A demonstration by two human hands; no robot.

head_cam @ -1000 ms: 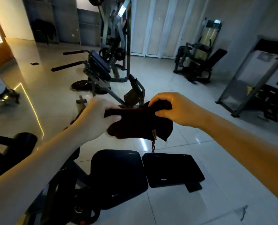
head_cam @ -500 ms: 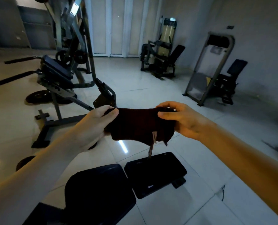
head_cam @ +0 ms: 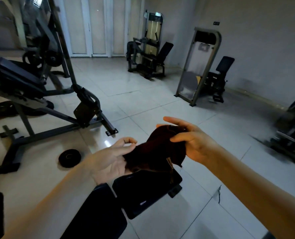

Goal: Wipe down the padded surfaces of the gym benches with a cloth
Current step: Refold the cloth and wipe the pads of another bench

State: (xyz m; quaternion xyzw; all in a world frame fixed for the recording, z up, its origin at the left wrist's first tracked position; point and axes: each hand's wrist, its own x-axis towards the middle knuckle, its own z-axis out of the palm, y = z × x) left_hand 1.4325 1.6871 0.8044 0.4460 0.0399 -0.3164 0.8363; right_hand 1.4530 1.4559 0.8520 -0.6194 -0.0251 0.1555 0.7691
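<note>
A dark, bunched cloth (head_cam: 158, 150) hangs in the air between my two hands, above the bench. My right hand (head_cam: 193, 142) pinches its upper end between thumb and fingers. My left hand (head_cam: 112, 159) is turned palm up under the cloth's lower end, which lies against the palm; the fingers are loosely curled and grip nothing. Below the hands is the black padded bench: its small seat pad (head_cam: 143, 192) and the larger back pad (head_cam: 100, 213) nearer me. A frayed strip of the cloth dangles onto the seat pad.
A plate-loaded machine with a padded rest (head_cam: 22, 80) stands at the left, with a weight plate (head_cam: 69, 158) on the tiled floor beside it. Two weight-stack machines (head_cam: 148, 57) (head_cam: 200, 66) stand by the far wall. More equipment (head_cam: 291, 131) is at the right edge.
The cloth was stretched flat between both gripping hands; now it is bunched. My left hand has let go and turned palm up. The view has swung to the right.
</note>
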